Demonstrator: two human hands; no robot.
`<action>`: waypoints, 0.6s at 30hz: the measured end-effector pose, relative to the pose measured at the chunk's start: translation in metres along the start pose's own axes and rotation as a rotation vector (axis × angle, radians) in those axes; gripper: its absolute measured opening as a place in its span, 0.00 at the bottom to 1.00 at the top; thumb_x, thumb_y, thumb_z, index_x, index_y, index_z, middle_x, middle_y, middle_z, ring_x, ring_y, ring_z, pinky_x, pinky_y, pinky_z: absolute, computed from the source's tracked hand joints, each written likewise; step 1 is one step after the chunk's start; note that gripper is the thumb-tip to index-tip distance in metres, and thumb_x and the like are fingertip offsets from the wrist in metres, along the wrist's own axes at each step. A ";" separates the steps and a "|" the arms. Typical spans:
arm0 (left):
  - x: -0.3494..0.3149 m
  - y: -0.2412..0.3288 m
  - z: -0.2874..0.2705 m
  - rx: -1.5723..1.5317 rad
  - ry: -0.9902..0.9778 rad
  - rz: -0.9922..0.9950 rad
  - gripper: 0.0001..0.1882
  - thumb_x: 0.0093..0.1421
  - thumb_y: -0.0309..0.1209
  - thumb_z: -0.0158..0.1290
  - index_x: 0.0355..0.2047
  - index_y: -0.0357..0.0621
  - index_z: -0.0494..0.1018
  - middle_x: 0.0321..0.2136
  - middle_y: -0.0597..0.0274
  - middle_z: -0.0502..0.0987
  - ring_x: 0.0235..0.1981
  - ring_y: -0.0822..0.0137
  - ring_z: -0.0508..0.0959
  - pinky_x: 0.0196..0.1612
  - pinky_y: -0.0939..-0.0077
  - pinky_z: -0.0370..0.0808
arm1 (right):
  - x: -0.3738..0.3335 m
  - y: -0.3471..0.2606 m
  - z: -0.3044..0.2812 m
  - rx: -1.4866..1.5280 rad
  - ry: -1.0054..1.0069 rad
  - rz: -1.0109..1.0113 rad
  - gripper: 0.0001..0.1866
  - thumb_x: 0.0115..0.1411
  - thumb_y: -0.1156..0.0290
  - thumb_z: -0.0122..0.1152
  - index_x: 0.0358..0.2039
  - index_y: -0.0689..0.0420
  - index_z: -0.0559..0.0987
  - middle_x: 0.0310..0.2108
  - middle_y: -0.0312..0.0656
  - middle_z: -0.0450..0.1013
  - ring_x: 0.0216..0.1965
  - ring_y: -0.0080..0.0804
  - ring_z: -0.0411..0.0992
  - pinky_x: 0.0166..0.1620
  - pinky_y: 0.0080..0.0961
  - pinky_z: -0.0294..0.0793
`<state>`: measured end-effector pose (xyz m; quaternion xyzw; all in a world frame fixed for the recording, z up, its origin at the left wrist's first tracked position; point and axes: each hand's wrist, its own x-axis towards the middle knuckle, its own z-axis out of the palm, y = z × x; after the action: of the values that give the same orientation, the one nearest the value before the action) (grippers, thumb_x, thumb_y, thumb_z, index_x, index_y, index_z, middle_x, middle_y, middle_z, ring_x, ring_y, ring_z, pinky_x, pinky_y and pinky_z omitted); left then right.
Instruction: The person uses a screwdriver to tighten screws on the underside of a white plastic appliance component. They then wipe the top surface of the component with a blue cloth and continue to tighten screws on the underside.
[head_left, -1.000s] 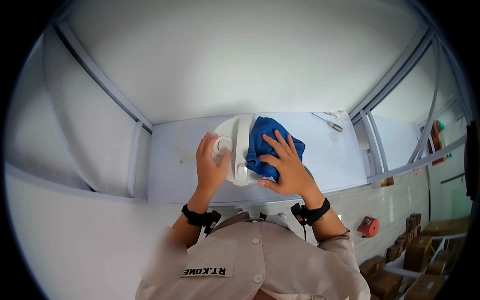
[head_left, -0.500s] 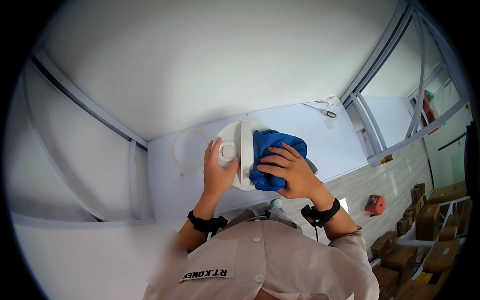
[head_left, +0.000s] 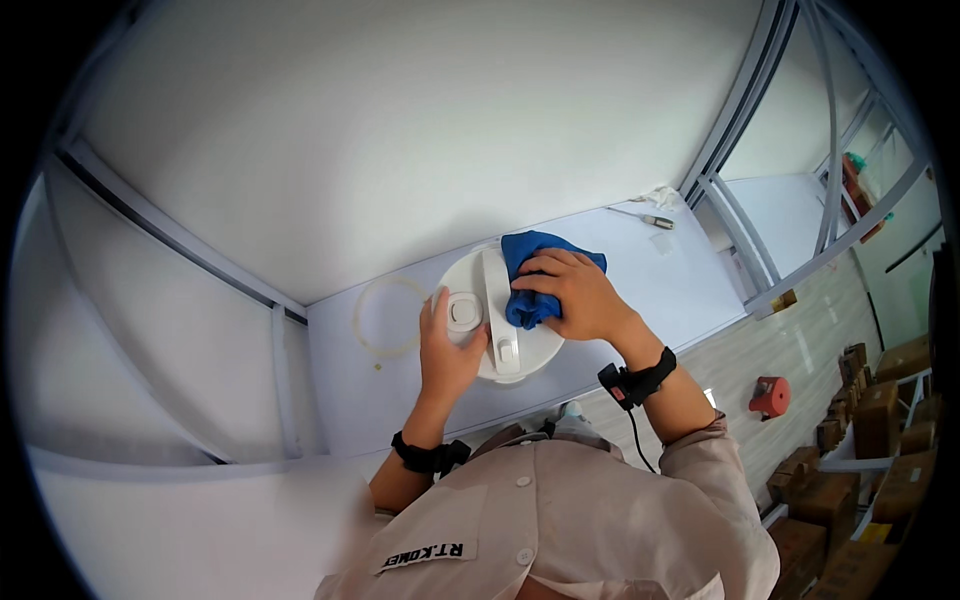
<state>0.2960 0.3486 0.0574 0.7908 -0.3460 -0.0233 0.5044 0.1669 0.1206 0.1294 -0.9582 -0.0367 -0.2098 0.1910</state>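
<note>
Hands curled, right clutching cloth.

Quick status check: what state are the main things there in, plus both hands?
White round unit: lying flat, partly covered
Blue cloth: bunched, lying partly over the unit
Left hand: open, thumb and fingers apart, at the unit
Right hand: fingers curled on the cloth
Screwdriver: lying loose, untouched
Pale yellow ring: lying flat
White scrap: crumpled, beside the screwdriver

White table | left: 1 pale yellow ring, 1 tiny scrap | middle: 1 round white appliance | far right: 1 screwdriver, 1 crumpled white tissue | floor, right: 1 red stool
</note>
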 end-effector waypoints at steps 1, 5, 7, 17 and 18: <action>-0.001 0.001 0.000 0.001 0.002 0.001 0.42 0.57 0.28 0.68 0.70 0.34 0.63 0.66 0.37 0.65 0.67 0.41 0.69 0.67 0.54 0.69 | 0.002 0.004 0.000 0.005 -0.001 0.007 0.34 0.39 0.73 0.74 0.52 0.42 0.84 0.57 0.34 0.77 0.62 0.45 0.72 0.61 0.46 0.75; -0.001 0.004 -0.001 0.014 0.007 -0.014 0.40 0.58 0.25 0.66 0.70 0.35 0.63 0.66 0.40 0.66 0.67 0.45 0.70 0.68 0.57 0.68 | 0.010 0.020 0.008 0.033 0.062 0.070 0.32 0.43 0.75 0.72 0.53 0.45 0.83 0.58 0.37 0.76 0.60 0.46 0.74 0.57 0.43 0.79; -0.002 0.004 0.000 0.008 0.005 -0.030 0.41 0.58 0.26 0.67 0.70 0.35 0.63 0.66 0.39 0.65 0.67 0.43 0.70 0.68 0.56 0.69 | 0.013 0.022 0.011 0.023 0.114 0.146 0.33 0.46 0.76 0.71 0.56 0.46 0.82 0.61 0.40 0.75 0.59 0.49 0.74 0.57 0.44 0.79; -0.004 0.008 0.003 0.004 0.052 -0.007 0.40 0.57 0.23 0.66 0.70 0.35 0.64 0.65 0.41 0.68 0.66 0.45 0.71 0.68 0.58 0.69 | 0.027 -0.016 0.002 -0.054 0.057 -0.088 0.29 0.43 0.73 0.74 0.51 0.48 0.84 0.60 0.42 0.77 0.57 0.47 0.76 0.55 0.43 0.79; -0.004 0.008 0.003 -0.004 0.056 -0.012 0.40 0.57 0.23 0.66 0.70 0.35 0.64 0.65 0.41 0.68 0.66 0.45 0.71 0.68 0.58 0.69 | 0.027 -0.019 0.001 -0.050 0.028 -0.093 0.28 0.43 0.72 0.74 0.50 0.49 0.84 0.59 0.42 0.79 0.57 0.46 0.76 0.54 0.42 0.79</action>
<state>0.2876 0.3466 0.0610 0.7921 -0.3268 -0.0048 0.5155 0.1890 0.1385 0.1462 -0.9569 -0.0733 -0.2325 0.1576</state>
